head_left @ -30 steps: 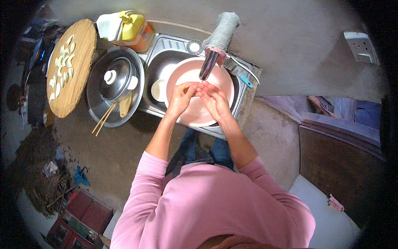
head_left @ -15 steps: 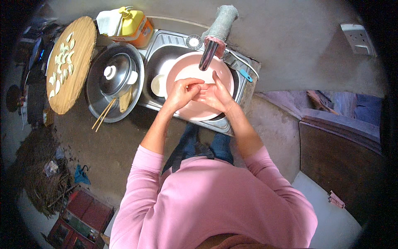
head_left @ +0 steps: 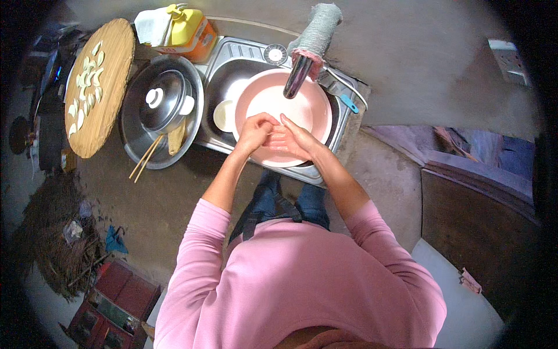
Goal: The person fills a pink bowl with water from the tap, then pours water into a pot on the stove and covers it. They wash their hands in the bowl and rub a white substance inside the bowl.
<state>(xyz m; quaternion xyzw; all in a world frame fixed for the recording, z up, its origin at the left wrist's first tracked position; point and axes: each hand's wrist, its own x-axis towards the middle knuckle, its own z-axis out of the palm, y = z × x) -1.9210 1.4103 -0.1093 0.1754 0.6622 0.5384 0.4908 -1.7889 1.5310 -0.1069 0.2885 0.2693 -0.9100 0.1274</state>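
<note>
Over the pink basin [head_left: 321, 113] in the sink, my two hands meet near its front rim. My left hand [head_left: 256, 132] has its fingers curled in against the fingers of my right hand; whether anything is between them is hidden. My right hand [head_left: 295, 141] lies palm up with its fingers stretched toward my left hand and its thumb raised. Just beyond them, the metal faucet [head_left: 298, 75], wrapped in grey and pink cloth, points down over the basin. The basin looks pale inside, and I cannot make out water.
Left of the metal sink [head_left: 228, 63] is a metal bowl [head_left: 131, 136] holding a lidded pot [head_left: 164, 107] and chopsticks [head_left: 145, 158]. Farther left, a round wooden board [head_left: 113, 70] carries several pale dumplings. Behind stands a yellow pump bottle [head_left: 185, 28]; a blue-handled brush [head_left: 349, 103] lies right.
My hands have stayed together and shifted slightly toward the basin's near rim. My right thumb has come down and inward, closer to my left fingers. The view has shifted a little.
</note>
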